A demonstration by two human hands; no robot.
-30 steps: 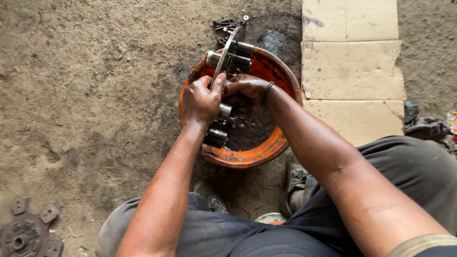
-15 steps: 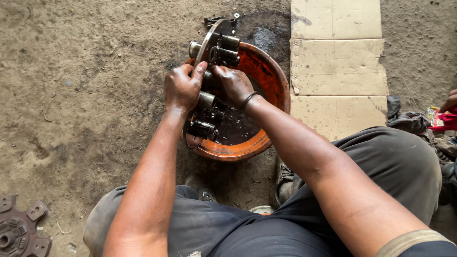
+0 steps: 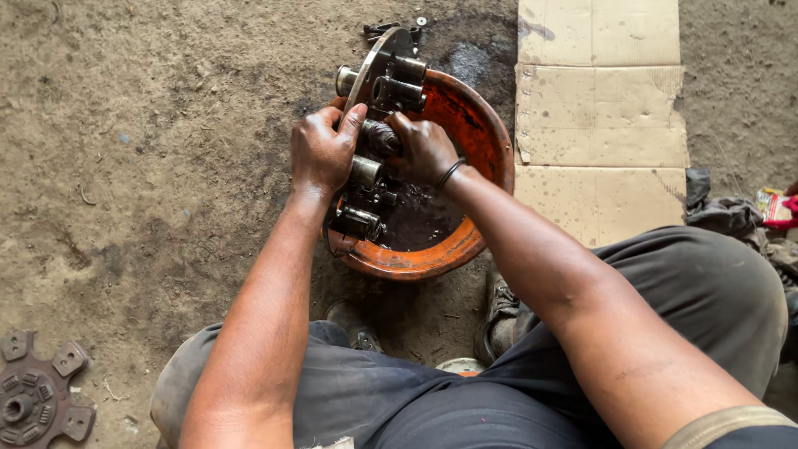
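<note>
Standing on edge in the orange basin [image 3: 480, 133], the metal plate [image 3: 371, 75] sits between both hands' fingers [image 3: 349, 125].

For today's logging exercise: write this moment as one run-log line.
left hand: grips metal plate | right hand: on its cylinders | orange basin: dark liquid

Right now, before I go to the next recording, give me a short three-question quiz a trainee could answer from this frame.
1. True or false: the left hand grips the edge of the metal plate that stands on edge in the orange basin.
2. What lies flat on the ground to the right of the basin? A) cardboard B) a tyre C) a wooden plank
3. Fill in: the right hand wears a dark ____ at the wrist.

Key: 1 true. 2 A, the cardboard. 3 band.
</note>
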